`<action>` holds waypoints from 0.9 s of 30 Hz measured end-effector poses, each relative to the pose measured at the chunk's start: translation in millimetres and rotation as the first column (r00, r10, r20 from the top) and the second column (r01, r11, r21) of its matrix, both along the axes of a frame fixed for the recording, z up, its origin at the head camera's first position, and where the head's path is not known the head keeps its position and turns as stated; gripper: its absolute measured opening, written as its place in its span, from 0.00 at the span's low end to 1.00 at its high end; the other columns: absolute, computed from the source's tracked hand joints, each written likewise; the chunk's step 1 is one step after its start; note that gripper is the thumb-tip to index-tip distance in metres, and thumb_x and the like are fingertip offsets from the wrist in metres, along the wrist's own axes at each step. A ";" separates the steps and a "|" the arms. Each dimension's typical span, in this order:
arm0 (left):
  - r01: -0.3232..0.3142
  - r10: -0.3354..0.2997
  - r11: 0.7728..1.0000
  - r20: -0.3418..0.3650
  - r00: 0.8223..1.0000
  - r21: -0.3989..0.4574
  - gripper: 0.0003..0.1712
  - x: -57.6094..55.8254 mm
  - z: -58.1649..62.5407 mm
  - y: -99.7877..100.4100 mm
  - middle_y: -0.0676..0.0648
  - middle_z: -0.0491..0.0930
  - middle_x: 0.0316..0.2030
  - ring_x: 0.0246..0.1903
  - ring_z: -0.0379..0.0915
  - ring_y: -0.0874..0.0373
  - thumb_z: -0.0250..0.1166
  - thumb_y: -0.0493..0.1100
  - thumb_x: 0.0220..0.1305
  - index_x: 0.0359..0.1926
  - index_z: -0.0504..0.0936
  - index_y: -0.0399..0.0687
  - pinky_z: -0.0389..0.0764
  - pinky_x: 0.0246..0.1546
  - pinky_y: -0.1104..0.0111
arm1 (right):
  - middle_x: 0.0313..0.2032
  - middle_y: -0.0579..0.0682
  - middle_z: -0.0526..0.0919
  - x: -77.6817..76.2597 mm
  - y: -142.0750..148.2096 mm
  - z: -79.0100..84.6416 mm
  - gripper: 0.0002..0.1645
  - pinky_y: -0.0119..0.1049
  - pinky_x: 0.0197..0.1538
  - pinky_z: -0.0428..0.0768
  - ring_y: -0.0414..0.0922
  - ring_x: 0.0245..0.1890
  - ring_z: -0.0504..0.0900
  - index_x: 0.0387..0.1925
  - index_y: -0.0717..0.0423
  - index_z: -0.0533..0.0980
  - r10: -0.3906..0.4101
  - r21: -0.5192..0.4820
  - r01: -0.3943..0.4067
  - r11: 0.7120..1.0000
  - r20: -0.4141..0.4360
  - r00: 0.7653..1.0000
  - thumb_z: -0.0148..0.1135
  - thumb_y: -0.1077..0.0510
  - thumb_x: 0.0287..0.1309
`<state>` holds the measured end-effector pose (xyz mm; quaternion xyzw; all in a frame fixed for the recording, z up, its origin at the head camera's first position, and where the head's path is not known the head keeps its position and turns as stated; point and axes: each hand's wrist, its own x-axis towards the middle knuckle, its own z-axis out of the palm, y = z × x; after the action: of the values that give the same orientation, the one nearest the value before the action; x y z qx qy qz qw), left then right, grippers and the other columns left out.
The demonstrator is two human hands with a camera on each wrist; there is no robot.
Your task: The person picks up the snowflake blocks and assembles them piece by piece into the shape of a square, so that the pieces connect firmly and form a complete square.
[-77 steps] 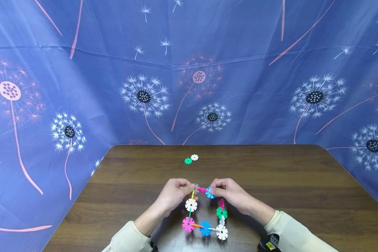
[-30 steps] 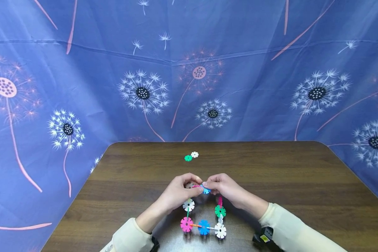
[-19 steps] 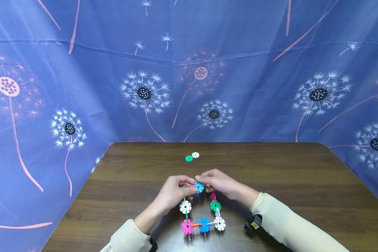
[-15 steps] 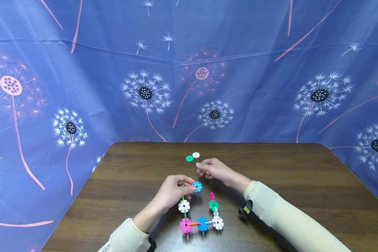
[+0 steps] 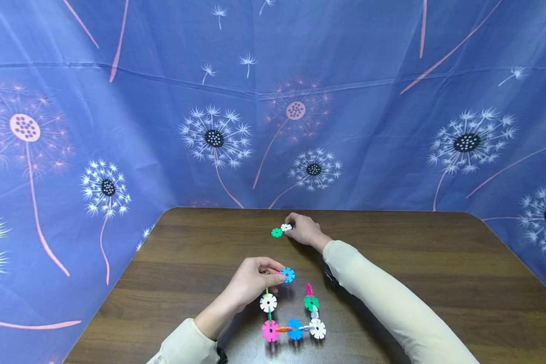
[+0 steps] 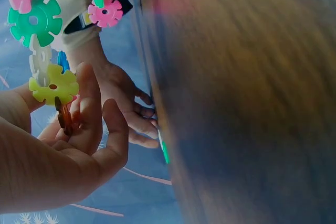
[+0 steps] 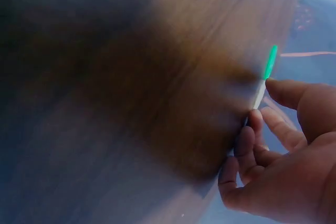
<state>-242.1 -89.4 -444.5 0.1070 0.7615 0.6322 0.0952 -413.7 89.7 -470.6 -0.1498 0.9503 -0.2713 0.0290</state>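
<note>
My left hand [image 5: 247, 283] pinches a chain of slotted plastic snowflake discs near its far end, where a blue disc [image 5: 287, 275] sticks out past the thumb. From there the chain runs down through a white disc [image 5: 268, 303], a pink disc [image 5: 270, 331] and others to a green disc [image 5: 311, 303] and an upright pink disc [image 5: 309, 289]; a gap separates its two ends. A yellow disc [image 6: 54, 85] shows beside the left fingers in the left wrist view. At the table's back, my right hand [image 5: 304, 230] has thumb and finger at the edges of a loose white disc [image 5: 286, 227].
A loose green disc [image 5: 276, 232] lies against the white one on the brown wooden table [image 5: 391, 247]. Behind the table hangs a blue curtain [image 5: 368, 101] with dandelion prints. The right sleeve [image 5: 382, 298] crosses the table right of the chain.
My right hand has let go of the blue disc and moved away to the loose white disc at the back. The left hand has taken over beside the blue disc and keeps the chain.
</note>
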 end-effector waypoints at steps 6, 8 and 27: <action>0.008 -0.008 1.000 -0.003 1.000 -0.001 0.10 1.0 -0.1 2.1 0.39 0.86 0.31 0.24 0.82 0.43 0.72 0.35 0.62 0.43 0.85 0.33 0.82 0.32 0.61 | 0.49 0.51 0.84 -5.5 -0.2 -2.5 0.17 0.57 0.50 0.76 0.53 0.52 0.81 0.51 0.50 0.81 0.012 0.053 -0.010 0.999 -0.033 0.999 0.70 0.53 0.62; 0.004 -0.004 1.000 -0.005 1.000 0.000 0.10 1.0 -0.5 2.4 0.38 0.86 0.31 0.24 0.81 0.43 0.72 0.34 0.61 0.43 0.85 0.34 0.81 0.31 0.62 | 0.45 0.51 0.84 -5.6 1.7 -2.8 0.15 0.53 0.49 0.77 0.52 0.49 0.80 0.47 0.52 0.81 0.016 0.043 -0.015 0.999 -0.035 0.999 0.72 0.53 0.61; -0.020 0.020 1.000 -0.023 1.000 -0.008 0.10 0.7 6.1 1.9 0.43 0.87 0.31 0.23 0.81 0.50 0.73 0.36 0.60 0.42 0.86 0.34 0.80 0.30 0.64 | 0.33 0.53 0.83 70.8 49.2 -0.6 0.08 0.38 0.36 0.82 0.44 0.32 0.81 0.42 0.66 0.81 0.264 -0.534 -0.144 0.833 0.156 0.952 0.67 0.66 0.63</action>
<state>-241.4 -87.5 -438.4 0.1063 0.7662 0.6286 0.0808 -342.8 138.9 -471.2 -0.2218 0.8113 -0.5266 0.1233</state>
